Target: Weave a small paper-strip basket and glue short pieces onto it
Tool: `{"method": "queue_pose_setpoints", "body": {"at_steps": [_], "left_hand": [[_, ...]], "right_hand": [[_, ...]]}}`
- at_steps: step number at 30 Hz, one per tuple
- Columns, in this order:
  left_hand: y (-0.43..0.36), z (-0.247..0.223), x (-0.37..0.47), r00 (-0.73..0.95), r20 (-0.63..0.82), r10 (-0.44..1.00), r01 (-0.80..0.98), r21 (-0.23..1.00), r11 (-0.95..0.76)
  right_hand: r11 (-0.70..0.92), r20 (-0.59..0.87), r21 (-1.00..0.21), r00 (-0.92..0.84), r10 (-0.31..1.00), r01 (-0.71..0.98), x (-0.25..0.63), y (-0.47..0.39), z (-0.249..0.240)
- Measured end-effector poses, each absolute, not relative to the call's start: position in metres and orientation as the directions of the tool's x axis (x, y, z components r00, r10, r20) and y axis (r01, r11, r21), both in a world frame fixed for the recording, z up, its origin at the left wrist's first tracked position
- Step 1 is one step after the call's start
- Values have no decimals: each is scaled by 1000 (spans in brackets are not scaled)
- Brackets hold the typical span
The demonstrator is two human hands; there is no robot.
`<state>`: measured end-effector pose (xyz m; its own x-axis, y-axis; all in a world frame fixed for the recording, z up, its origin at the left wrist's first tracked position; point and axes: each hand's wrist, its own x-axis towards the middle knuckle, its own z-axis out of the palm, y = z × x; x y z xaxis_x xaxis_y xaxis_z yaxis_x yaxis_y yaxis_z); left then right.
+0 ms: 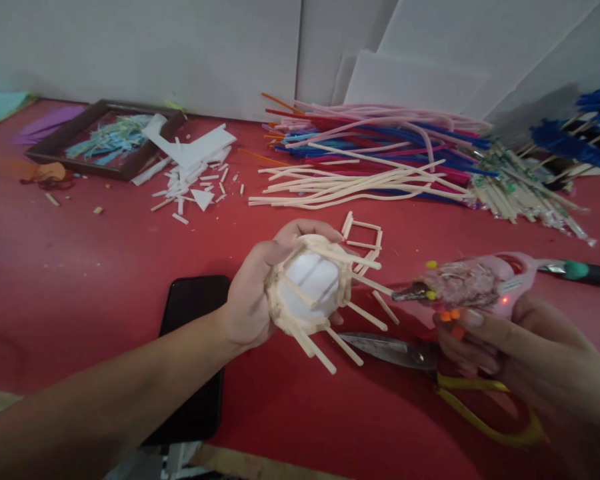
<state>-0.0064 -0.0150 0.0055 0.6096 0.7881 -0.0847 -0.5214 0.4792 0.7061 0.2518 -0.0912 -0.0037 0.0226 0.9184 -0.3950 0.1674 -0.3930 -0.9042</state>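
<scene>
While cupped, left hand [253, 293] around stick-covered white ball [311, 283]; right hand [525, 353] clasping pink glue gun [473, 283].

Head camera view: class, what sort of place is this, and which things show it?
Probably a craft worktable. The right hand holds a glue gun, the left hand a stick-covered ball. Coloured sticks lie heaped on the red table, with scissors and white offcuts.

Soft, even light is falling from above, leaving faint shadows under the scissors [395, 350]. The right hand [540, 353] is blurring at four o'clock; edges are bowing, and the far straws [380, 150] are softening.
</scene>
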Motion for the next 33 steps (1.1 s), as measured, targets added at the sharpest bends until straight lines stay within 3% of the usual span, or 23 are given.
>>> {"method": "queue_pose_setpoints", "body": {"at_steps": [11, 16, 26, 33], "left_hand": [[-15, 6, -5, 590, -88, 802, -480, 761, 436], [-16, 9, -4, 592, -81, 802, -478, 766, 430], [-14, 10, -4, 598, -47, 800, -459, 799, 389], [-15, 9, -4, 605, -38, 795, -457, 801, 387]], "right_hand": [[-493, -496, -863, 5, 869, 108, 248, -90, 4], [-482, -494, -868, -102, 863, 122, 255, -88, -3], [-537, -532, -833, 78, 843, 130, 239, -93, 17], [-533, -532, -832, 54, 845, 154, 242, -94, 15]]}}
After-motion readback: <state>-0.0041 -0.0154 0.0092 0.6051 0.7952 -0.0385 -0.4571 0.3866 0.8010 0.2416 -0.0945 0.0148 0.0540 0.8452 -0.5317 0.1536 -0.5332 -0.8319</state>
